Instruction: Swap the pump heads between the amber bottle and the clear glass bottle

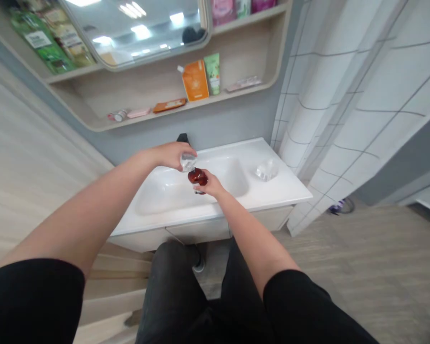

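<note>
Over the white sink point(157, 196), my left hand point(174, 155) is closed around a small clear container point(188, 162). The container is tilted, its lower end close to the top of a reddish-brown bottle point(197, 177). My right hand point(210, 183) grips that bottle from the right side, fingers wrapped round it. Whether the two touch, and whether anything flows between them, I cannot tell. A black faucet point(182, 138) stands behind my left hand, partly hidden by it.
On the counter's right side lies a clear plastic item point(267, 170). A wall shelf point(157, 83) above the sink holds an orange pouch point(195, 81), a green tube point(212, 74) and several bottles. A mirror point(143, 28) hangs there. White tiled columns point(322, 95) rise at the right.
</note>
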`<state>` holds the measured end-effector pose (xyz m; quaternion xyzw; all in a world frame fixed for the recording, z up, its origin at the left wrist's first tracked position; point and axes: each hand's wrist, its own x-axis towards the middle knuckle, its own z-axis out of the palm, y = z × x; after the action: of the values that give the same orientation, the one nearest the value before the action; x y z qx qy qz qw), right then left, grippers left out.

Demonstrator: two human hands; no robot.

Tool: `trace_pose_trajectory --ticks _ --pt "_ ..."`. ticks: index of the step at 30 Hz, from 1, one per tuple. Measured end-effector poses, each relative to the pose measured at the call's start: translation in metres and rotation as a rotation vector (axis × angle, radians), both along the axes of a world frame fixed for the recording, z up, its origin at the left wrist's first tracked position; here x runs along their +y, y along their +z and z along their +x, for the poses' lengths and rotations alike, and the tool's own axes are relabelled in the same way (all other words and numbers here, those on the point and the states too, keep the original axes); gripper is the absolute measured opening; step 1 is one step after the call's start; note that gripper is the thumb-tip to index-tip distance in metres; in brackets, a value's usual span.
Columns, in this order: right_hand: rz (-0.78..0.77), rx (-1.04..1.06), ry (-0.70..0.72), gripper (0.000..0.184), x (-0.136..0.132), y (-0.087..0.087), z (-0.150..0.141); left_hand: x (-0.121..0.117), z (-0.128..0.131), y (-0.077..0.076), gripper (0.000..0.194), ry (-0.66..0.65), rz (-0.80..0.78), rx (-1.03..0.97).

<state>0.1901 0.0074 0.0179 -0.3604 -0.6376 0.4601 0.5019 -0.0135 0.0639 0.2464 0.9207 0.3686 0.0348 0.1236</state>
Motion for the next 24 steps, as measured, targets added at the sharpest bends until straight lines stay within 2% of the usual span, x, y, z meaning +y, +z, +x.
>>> trace_pose_trajectory --ticks 6,10,13,17,24 --pt "0.005 0.008 -0.005 0.086 -0.006 0.008 0.001 0.021 0.013 0.002 0.066 -0.015 0.001 -0.004" --pt "0.002 0.037 0.006 0.088 -0.004 0.005 0.0 0.036 0.019 0.001 0.068 -0.046 -0.017 0.049" --pt "-0.002 0.08 0.029 0.089 -0.002 0.001 -0.001 0.038 0.022 0.002 0.068 -0.035 -0.009 0.029" --pt "0.044 0.108 0.023 0.088 0.001 -0.003 -0.001 0.022 0.029 0.012 0.067 -0.032 0.01 0.04" --pt "0.088 0.084 0.002 0.091 0.007 -0.008 -0.002 -0.022 0.052 0.044 0.077 -0.114 0.126 0.456"
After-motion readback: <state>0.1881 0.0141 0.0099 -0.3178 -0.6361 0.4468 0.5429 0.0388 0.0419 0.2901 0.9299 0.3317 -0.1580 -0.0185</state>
